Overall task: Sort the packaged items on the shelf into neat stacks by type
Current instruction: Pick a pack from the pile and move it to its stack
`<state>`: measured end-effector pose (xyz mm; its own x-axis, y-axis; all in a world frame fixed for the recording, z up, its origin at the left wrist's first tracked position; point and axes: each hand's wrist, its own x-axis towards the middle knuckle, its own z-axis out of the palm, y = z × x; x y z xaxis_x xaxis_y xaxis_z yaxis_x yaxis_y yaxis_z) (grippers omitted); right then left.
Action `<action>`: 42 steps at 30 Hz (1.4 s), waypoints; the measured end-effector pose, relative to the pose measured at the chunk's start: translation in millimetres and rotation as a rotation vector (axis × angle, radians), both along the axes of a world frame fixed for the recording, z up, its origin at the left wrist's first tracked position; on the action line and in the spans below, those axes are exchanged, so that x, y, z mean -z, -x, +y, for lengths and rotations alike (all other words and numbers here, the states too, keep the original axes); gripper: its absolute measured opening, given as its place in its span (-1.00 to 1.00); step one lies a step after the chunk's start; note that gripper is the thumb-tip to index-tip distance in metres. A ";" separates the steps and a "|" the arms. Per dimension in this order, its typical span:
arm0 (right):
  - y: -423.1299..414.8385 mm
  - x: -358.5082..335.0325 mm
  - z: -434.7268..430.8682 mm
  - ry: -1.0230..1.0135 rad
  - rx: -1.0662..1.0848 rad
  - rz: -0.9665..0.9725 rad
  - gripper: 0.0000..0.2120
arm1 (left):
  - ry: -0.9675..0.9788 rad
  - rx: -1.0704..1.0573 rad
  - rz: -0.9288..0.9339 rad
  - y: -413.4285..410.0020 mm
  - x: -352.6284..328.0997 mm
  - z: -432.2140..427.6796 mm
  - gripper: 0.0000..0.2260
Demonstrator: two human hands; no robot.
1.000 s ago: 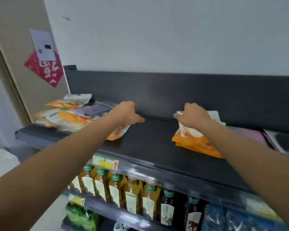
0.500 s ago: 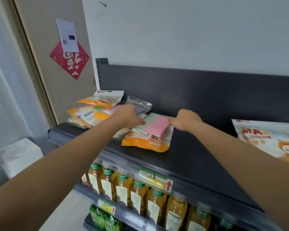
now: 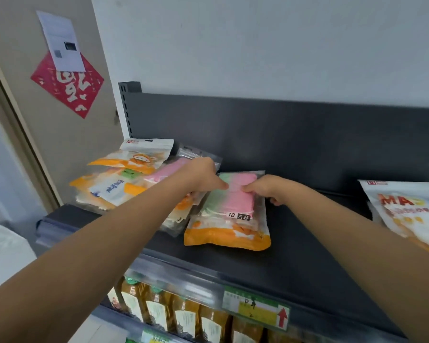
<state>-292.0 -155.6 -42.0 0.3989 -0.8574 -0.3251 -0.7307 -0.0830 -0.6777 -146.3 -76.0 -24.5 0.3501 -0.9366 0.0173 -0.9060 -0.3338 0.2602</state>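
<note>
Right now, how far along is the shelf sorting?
Early. Nothing looks finished. In hand: both the left hand and right hand are on the green-and-pink pack, which lies on an orange-edged pouch mid-shelf. Left: the jumbled pile at the shelf's left end still mixes types, and an orange-and-white pouch lies apart at the right.
</note>
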 end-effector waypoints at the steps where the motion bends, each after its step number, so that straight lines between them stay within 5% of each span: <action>1: -0.7 -1.5 2.3 -0.010 0.018 -0.029 -0.39 | 0.009 0.019 0.000 -2.4 -0.3 -0.4 -0.66; 13: 23.6 -13.9 32.6 -0.022 0.561 -0.422 -0.73 | 0.101 0.275 0.216 -15.1 -3.3 3.9 -0.64; 16: 49.1 -27.1 35.2 0.051 0.611 -0.460 -0.71 | 0.089 0.314 0.340 7.3 -4.1 -1.7 -0.66; 20: 88.6 -37.6 31.6 0.094 0.634 -0.480 -0.67 | 0.039 0.294 0.613 47.0 0.0 -11.6 -0.35; 26: 130.5 -18.2 11.2 0.080 0.607 -0.397 -0.67 | -0.060 0.213 0.828 97.5 13.6 -32.1 -0.46; 31: 136.8 8.7 1.8 0.172 0.449 -0.141 -0.78 | -0.108 0.120 0.746 108.3 37.2 -38.3 -0.51; 36: 132.7 18.0 -3.0 0.231 0.335 -0.043 -0.85 | 0.044 0.128 0.528 112.4 38.8 -38.5 -0.68; 42: 107.5 1.2 2.7 0.327 0.263 -0.151 -0.83 | 0.217 0.149 0.316 85.2 -1.4 -18.7 -0.74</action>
